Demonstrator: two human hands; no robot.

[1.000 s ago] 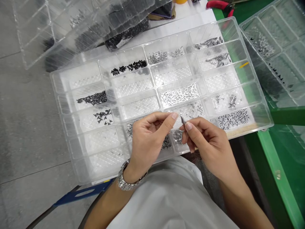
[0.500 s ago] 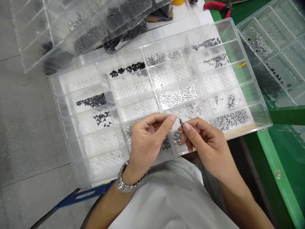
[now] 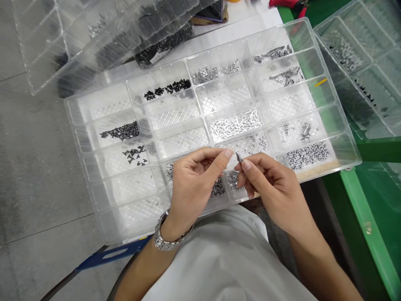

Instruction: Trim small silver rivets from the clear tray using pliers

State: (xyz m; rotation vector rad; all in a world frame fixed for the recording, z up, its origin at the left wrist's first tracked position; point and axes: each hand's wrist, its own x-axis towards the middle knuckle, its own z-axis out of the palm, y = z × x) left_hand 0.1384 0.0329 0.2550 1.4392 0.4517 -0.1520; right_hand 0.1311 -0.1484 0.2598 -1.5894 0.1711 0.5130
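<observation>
My left hand (image 3: 200,175) is closed in a pinch over the lower middle of a clear plastic compartment tray (image 3: 340,161). Whatever sits between its thumb and forefinger is too small to make out. Just to the right, my right hand (image 3: 271,184) grips curved-tip tweezers (image 3: 239,158); only their dark pointed end shows, aimed at the left fingertips. Under the hands lie compartments of small metal screws (image 3: 218,189), partly covered by my fingers. Bright silver pieces (image 3: 234,123) fill a compartment just beyond, and short silver screws (image 3: 308,155) lie to the right.
Black screws (image 3: 120,131) lie in left compartments. Another clear compartment box (image 3: 75,25) overhangs the upper left, by a bag of dark parts (image 3: 166,44). Red-handled pliers (image 3: 288,4) lie at the top. A further clear tray (image 3: 372,62) rests over the green frame (image 3: 360,217) at right.
Both hands keep almost the same pose, tips close together. The tweezers' tip has turned slightly. The view has shifted a little, moving the tray's right side slightly.
</observation>
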